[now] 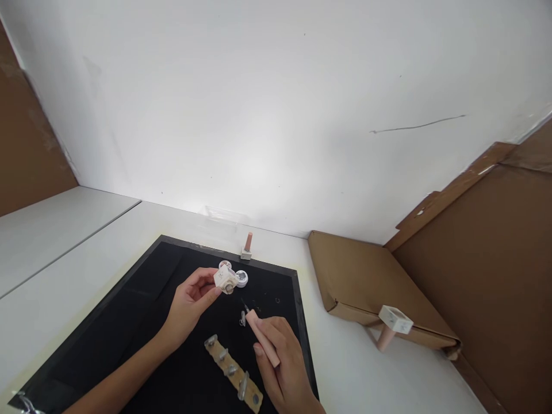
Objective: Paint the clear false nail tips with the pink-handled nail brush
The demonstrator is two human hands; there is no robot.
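Observation:
Pinched in my left hand [190, 302] is a small white square nail polish bottle [224, 277], tilted so that its round neck faces down and right. My right hand [284, 359] grips a pink nail polish brush [264, 339] by its long cap. The dark brush tip points up and left, apart from the bottle's neck. Under the brush a clear false nail [242, 318] lies on the black mat [164, 287]. Nearer to me is a tan strip [233, 374] with several clear false nails stuck on it. Two small round pots [242, 279] sit just behind the bottle.
An upright nail polish bottle [246, 247] with a pink cap stands at the mat's back edge. Another polish bottle [395, 320] is upside down beside a flat cardboard box [366, 276] on the right. A clear plastic tray [224, 216] lies by the white wall [259, 115].

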